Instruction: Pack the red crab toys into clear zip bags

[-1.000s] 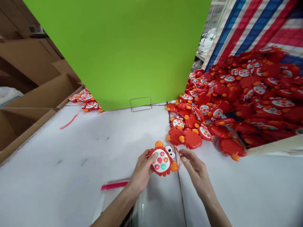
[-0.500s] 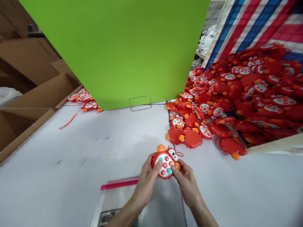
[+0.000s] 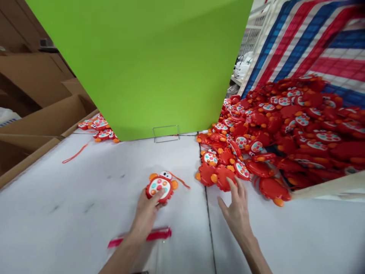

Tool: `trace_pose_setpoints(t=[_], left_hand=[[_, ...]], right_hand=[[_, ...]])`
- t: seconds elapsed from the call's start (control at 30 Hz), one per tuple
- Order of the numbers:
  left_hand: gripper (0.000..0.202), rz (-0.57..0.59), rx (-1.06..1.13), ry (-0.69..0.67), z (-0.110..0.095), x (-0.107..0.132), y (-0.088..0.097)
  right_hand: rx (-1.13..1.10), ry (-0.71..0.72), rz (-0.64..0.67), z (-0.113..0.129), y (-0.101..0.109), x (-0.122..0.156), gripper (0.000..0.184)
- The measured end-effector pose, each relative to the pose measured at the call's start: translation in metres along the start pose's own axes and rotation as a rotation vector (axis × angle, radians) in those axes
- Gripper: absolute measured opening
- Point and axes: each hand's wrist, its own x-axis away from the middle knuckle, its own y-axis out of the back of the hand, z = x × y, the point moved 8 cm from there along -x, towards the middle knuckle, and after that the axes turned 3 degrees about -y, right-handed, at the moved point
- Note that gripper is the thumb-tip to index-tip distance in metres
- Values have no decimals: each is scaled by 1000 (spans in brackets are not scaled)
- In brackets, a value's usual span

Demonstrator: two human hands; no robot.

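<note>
Crab toy (image 3: 158, 185), glossy, scalloped-edged, gripped in left hand (image 3: 146, 214); right hand (image 3: 237, 209) splayed near smooth-backed toys (image 3: 222, 176).

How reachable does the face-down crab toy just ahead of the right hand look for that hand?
Probably yes: the right hand is open, its fingers at the face-down crab toy's near edge. Nothing visible blocks that side; whether they touch is unclear.

A white table (image 3: 71, 220), split by a dark seam (image 3: 209, 220), bears toys (image 3: 205, 174) heaped at right, a few more at left near a cord (image 3: 75, 155), and a pink-edged bag (image 3: 158, 234).
</note>
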Motion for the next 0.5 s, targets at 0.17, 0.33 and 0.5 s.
trace_pose_setpoints(t=[0.17,0.33,0.5], left_hand=[[8,-147,309,124,-1,-33,23],[10,83,218,350,27,2,-6],[36,431,52,295,49,50,-65]], right_hand=[[124,104,55,-25,-15,-27,50],[-360,-270,-86,-49,1,-33,44],[-1086,-686,41,-28,-21,8,30]])
